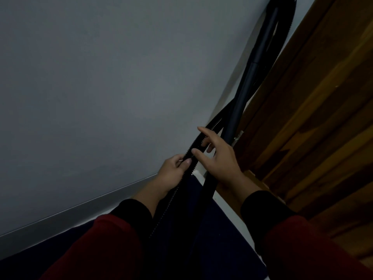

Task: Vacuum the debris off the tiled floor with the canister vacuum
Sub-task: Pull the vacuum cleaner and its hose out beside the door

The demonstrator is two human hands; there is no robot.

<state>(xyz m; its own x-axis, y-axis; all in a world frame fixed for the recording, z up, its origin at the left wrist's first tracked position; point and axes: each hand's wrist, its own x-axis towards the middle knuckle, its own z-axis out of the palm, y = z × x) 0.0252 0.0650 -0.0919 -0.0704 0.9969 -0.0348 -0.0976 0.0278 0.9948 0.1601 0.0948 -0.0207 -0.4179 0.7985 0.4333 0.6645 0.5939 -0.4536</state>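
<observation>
A black ribbed vacuum hose (214, 124) runs from the lower middle up toward the top right corner. Beside it a dark rigid wand tube (248, 77) leans against the wall next to the door frame. My left hand (173, 174) is closed around the hose, thumb on top. Just above it, my right hand (220, 156) touches the same hose with thumb and fingertips, the other fingers spread. The canister body and the tiled floor are hidden in the dim light.
A plain grey wall (101, 87) fills the left, with a pale baseboard (80, 209) below it. A wooden door (323, 118) and its frame stand at the right. A dark blue surface (218, 229) lies under my arms.
</observation>
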